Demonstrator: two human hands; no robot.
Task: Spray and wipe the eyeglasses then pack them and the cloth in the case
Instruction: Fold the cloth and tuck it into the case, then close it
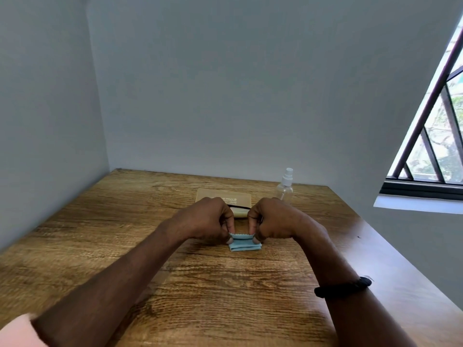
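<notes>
Blue cloth (245, 244), folded small on the wooden table (225, 291), is pinched at its top edge by the left hand (210, 221) and right hand (273, 221), suggesting wiping is over and packing into the tan case (220, 195) behind remains.

Cloth (245, 244) on table (225, 296), between left hand (213, 221) and right hand (273, 220). Case (220, 195) just behind hands. Spray bottle (285, 189) right of case, near back edge.
</notes>
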